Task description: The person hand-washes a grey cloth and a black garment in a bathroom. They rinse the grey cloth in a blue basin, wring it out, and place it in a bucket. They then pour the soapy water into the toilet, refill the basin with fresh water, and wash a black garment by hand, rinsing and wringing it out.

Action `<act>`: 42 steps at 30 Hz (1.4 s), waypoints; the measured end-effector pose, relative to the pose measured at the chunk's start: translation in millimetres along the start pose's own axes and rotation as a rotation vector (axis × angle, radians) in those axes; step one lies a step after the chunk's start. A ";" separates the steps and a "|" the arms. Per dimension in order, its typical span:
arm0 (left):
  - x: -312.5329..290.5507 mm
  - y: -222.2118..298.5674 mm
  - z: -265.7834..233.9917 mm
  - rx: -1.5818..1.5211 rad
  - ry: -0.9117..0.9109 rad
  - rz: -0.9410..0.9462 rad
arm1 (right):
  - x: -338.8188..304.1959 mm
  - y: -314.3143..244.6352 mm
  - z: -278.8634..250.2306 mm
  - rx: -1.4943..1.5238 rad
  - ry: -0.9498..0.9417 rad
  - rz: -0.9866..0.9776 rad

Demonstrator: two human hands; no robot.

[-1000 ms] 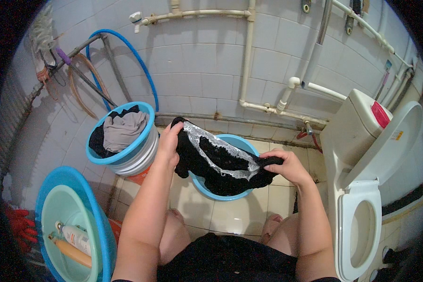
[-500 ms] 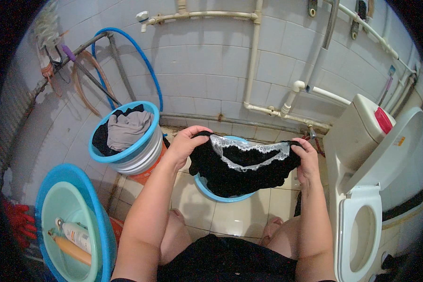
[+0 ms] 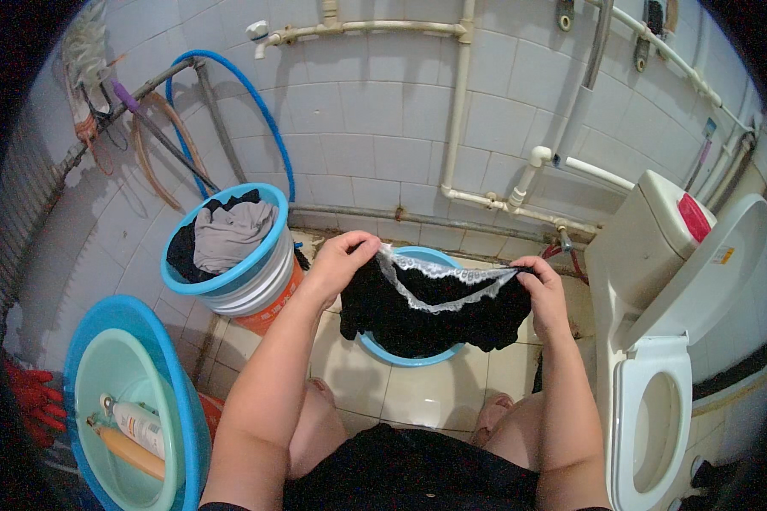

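Note:
Between my two hands hangs a black garment (image 3: 435, 324) with a white lace trim along its upper edge. My left hand (image 3: 343, 266) pinches the trim's left end, and my right hand (image 3: 544, 294) grips the right end. The lace edge is stretched between them, while the dark cloth sags below. Beneath it, on the tiled floor, stands a blue basin (image 3: 413, 360); the garment hides most of it and its contents.
At the left, a blue basin (image 3: 270, 192) with grey and black clothes tops a white bucket (image 3: 251, 298). Nearer, a green basin (image 3: 86, 426) holding bottles sits inside a larger blue one (image 3: 198, 426). A toilet (image 3: 622, 409) stands at the right; pipes (image 3: 460, 111) run along the wall.
My right hand has shifted slightly left and down. The lace edge is pulled straighter, and the garment's right side has moved left with that hand.

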State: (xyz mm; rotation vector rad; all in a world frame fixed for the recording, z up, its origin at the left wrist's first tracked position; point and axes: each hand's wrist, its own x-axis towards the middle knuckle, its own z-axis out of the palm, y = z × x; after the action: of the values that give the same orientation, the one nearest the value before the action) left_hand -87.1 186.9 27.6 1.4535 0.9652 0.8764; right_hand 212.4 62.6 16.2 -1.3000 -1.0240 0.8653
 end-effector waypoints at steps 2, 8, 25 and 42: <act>4.0 -8.7 -2.9 -0.079 0.018 -0.001 | -0.2 -1.8 3.9 -0.042 -0.031 0.004; 2.8 -0.5 0.0 -0.283 0.117 -0.057 | 1.0 -3.9 -1.4 -0.220 -0.197 -0.044; 7.6 -2.8 -11.0 -0.388 0.148 -0.067 | -14.8 -16.4 15.3 -0.686 -0.207 -0.373; 2.1 1.6 -7.2 -0.079 -0.072 -0.118 | -6.0 -4.3 22.1 -0.090 0.301 -0.338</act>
State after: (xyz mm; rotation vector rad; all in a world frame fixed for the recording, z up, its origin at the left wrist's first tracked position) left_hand -92.7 191.5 29.9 1.3381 0.9424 0.7634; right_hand 189.4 64.0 19.5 -1.2403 -1.0110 0.3587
